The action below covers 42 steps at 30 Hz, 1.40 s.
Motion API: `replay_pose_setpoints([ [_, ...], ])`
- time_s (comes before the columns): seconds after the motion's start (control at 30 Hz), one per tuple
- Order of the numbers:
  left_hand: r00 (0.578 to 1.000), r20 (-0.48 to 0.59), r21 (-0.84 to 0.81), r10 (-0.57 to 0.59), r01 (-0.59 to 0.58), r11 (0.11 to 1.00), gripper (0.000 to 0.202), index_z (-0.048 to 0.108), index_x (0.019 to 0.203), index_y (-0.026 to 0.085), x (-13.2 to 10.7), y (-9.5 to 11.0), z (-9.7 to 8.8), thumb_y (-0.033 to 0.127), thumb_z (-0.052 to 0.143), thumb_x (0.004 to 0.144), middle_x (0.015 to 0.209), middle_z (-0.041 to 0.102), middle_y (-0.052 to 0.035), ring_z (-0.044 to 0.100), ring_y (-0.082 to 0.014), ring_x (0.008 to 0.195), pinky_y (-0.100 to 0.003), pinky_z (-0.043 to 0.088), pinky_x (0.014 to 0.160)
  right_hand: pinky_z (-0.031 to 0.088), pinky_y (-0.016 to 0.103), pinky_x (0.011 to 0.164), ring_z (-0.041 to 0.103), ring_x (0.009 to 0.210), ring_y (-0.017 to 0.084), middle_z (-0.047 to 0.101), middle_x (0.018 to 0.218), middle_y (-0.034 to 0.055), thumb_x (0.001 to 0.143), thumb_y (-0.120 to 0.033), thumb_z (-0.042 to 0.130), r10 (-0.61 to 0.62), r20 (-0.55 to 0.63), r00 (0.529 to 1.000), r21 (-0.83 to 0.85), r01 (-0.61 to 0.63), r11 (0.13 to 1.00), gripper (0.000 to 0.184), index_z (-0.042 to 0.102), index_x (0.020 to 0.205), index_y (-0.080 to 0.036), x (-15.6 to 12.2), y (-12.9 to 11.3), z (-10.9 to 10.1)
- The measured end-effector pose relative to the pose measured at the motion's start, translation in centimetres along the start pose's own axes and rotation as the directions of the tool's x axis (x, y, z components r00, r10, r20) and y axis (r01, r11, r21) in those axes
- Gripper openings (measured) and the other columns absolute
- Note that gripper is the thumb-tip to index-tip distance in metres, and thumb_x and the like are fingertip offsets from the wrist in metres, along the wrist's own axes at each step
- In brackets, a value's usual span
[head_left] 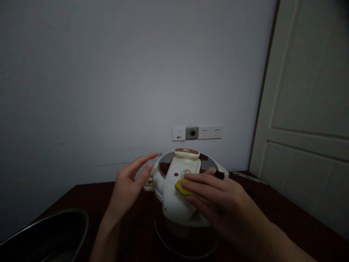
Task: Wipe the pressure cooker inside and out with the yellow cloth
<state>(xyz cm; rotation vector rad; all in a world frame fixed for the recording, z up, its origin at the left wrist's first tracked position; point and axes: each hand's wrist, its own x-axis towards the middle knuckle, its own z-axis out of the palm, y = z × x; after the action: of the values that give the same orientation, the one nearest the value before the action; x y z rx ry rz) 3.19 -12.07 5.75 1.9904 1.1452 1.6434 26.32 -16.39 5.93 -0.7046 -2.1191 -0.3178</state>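
A white pressure-cooker lid (174, 203) with a dark brown top and a cream handle stands on edge on the dark table (272, 211). My right hand (215, 198) lies across the lid's face, fingers pressing a small yellow sponge (182, 187) against it. My left hand (131, 189) hovers beside the lid's left rim, fingers stretched out and apart, holding nothing.
A dark metal inner pot (49, 234) sits at the bottom left on the table. White wall sockets with a grey switch (196, 133) are on the wall behind the lid. A white door (308, 109) stands at the right.
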Motion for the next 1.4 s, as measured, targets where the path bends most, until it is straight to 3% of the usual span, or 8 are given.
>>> replay_pose_setpoints([
  [0.13, 0.985, 0.154, -0.398, 0.082, -0.014, 0.917, 0.051, 0.060, 0.120, 0.020, -0.6, 1.9, 2.4, 0.044, 0.068, 0.076, 0.122, 0.064, -0.0098, 0.061, -0.0264, 0.111, -0.036, 0.051, 0.094, 0.050, 0.039, 0.094, 0.056, 0.113, 0.023, 0.058, 0.124, 0.0090, 0.086, -0.022, 0.056, 0.068, -0.107, 0.992, 0.207, -0.044, 0.977, 0.042, 0.053, 0.128, -0.026, 2.5, 0.0, -1.1],
  [0.33, 0.983, 0.128, -0.473, 0.134, -0.058, 0.879, 0.041, 0.057, 0.114, 0.018, 2.3, 5.9, 5.1, 0.032, 0.069, 0.077, 0.105, 0.070, -0.0071, 0.067, -0.0211, 0.096, -0.030, 0.055, 0.081, 0.040, 0.048, 0.104, 0.042, 0.129, 0.026, 0.043, 0.139, 0.0088, 0.094, -0.023, 0.041, 0.075, -0.274, 0.959, 0.198, -0.020, 0.980, 0.037, 0.050, 0.129, -0.026, 5.3, -0.1, -1.9],
  [0.57, 0.958, -0.021, -0.169, 0.287, -0.286, 0.943, 0.028, 0.056, 0.102, 0.015, 8.8, 10.6, 3.8, 0.021, 0.064, 0.076, 0.093, 0.066, -0.0031, 0.065, -0.0176, 0.087, -0.029, 0.052, 0.076, 0.041, 0.047, 0.103, 0.038, 0.132, 0.026, 0.042, 0.143, 0.0042, 0.095, -0.028, 0.042, 0.213, -0.419, 0.883, 0.281, -0.097, 0.955, 0.036, 0.050, 0.130, -0.031, 3.2, 2.7, -2.8],
  [0.7, 0.903, 0.084, 0.131, 0.421, -0.429, 0.894, 0.037, 0.054, 0.108, 0.016, 10.7, 12.6, 3.7, 0.015, 0.062, 0.072, 0.088, 0.062, 0.0001, 0.063, -0.0167, 0.085, -0.030, 0.049, 0.077, 0.041, 0.049, 0.101, 0.048, 0.122, 0.025, 0.053, 0.131, 0.0070, 0.092, -0.027, 0.046, 0.254, -0.397, 0.882, 0.263, -0.156, 0.952, 0.028, 0.058, 0.118, -0.027, 0.5, 6.2, -0.8],
  [0.87, 0.758, 0.476, 0.372, 0.446, -0.634, 0.678, 0.023, 0.062, 0.091, 0.014, 8.7, 9.7, 4.3, 0.011, 0.058, 0.069, 0.087, 0.059, -0.0041, 0.057, -0.0190, 0.085, -0.035, 0.048, 0.079, 0.045, 0.047, 0.095, 0.055, 0.113, 0.024, 0.059, 0.121, 0.0099, 0.091, -0.023, 0.048, 0.251, -0.330, 0.910, 0.180, -0.200, 0.963, 0.025, 0.059, 0.113, -0.023, -2.9, 9.7, 3.0],
  [0.97, 0.741, 0.530, 0.445, 0.413, -0.657, 0.608, 0.024, 0.061, 0.094, 0.012, 7.1, 5.9, 4.3, 0.010, 0.053, 0.072, 0.095, 0.057, -0.0093, 0.054, -0.0220, 0.092, -0.039, 0.048, 0.081, 0.048, 0.042, 0.091, 0.058, 0.109, 0.022, 0.062, 0.117, 0.0098, 0.091, -0.020, 0.048, 0.255, -0.307, 0.917, 0.186, -0.205, 0.961, 0.024, 0.060, 0.111, -0.023, -4.2, 10.4, 4.7],
  [1.2, 0.691, 0.649, 0.175, 0.318, -0.542, 0.822, 0.035, 0.054, 0.114, 0.015, 5.5, 1.9, 3.5, 0.012, 0.053, 0.080, 0.109, 0.064, -0.0095, 0.059, -0.0183, 0.097, -0.036, 0.048, 0.085, 0.051, 0.033, 0.085, 0.063, 0.098, 0.019, 0.068, 0.104, 0.0068, 0.089, -0.012, 0.047, 0.231, -0.372, 0.899, 0.178, -0.176, 0.968, 0.024, 0.061, 0.105, -0.022, -4.8, 10.3, 5.6],
  [1.4, 0.656, 0.678, 0.135, 0.333, -0.556, 0.820, 0.022, 0.062, 0.101, 0.016, 5.3, 1.9, 4.3, 0.029, 0.060, 0.084, 0.102, 0.065, -0.0091, 0.056, -0.0214, 0.101, -0.040, 0.046, 0.089, 0.052, 0.032, 0.082, 0.064, 0.093, 0.018, 0.069, 0.100, 0.0065, 0.087, -0.010, 0.047, 0.208, -0.384, 0.900, 0.151, -0.161, 0.975, 0.025, 0.062, 0.103, -0.021, -4.9, 10.4, 5.6],
])
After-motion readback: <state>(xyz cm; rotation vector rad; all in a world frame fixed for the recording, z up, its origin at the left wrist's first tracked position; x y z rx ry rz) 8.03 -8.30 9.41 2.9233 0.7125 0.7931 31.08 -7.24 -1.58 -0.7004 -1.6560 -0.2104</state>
